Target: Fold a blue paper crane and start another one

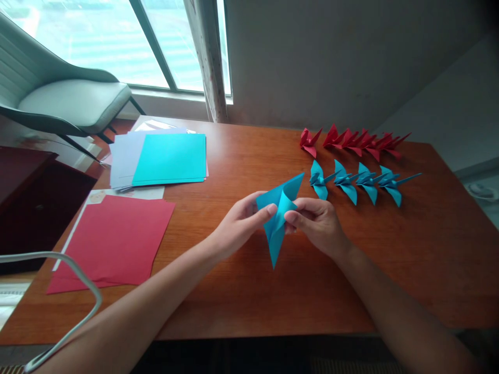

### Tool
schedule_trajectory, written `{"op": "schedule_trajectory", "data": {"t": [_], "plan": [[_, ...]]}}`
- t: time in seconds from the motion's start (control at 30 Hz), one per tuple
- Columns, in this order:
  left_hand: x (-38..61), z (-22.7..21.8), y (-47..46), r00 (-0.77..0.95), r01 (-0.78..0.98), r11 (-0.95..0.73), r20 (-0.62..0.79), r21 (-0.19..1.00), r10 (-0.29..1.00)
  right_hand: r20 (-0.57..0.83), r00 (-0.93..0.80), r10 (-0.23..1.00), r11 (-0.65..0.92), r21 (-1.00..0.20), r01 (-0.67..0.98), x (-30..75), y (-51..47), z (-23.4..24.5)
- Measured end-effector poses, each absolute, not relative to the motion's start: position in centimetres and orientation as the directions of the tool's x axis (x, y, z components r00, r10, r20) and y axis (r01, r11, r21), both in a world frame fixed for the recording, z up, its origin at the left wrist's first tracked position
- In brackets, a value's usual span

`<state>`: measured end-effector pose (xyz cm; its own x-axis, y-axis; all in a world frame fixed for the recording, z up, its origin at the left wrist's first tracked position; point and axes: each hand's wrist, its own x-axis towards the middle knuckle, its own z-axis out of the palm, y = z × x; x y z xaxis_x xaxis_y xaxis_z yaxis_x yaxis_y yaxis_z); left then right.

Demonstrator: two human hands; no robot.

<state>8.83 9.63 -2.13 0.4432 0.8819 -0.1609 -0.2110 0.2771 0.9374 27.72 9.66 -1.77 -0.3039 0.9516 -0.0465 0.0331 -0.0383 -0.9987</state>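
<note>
So, in the head view, a folded blue paper (276, 231) is held between both hands: its left side is gripped by the left hand (240, 221), thumb on top, and its right flap is pinched by the right hand (323, 223). Most left fingers are hidden behind it, tbh. Beyond the right hand, blue cranes (343, 180) are lined up; the red cranes (346, 140) farther back are too bunched to be counted. Left of the left hand, pale sheets (127, 156) are partly covered by blue sheets (171, 158).

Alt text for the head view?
Left hand and right hand hold partly folded blue origami paper over a wooden table. Beyond, right: rows of red paper cranes and blue paper cranes; left: red paper sheets and blue paper sheets.
</note>
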Motion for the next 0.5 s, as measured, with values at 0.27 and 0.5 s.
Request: {"op": "schedule_trajectory", "data": {"t": [0.27,0.5], "plan": [[5.0,-2.3,12.9,0.092,0.422,-0.109,0.077,0.9,0.993,-0.109,-0.183,0.977,-0.068,-0.975,0.213,28.2,10.8,-3.1],[2.6,-1.4,13.5,0.159,0.947,-0.149,-0.012,0.284,0.987,0.044,-0.093,0.995,0.1,-0.605,0.79,28.7,11.6,-3.4]]}}
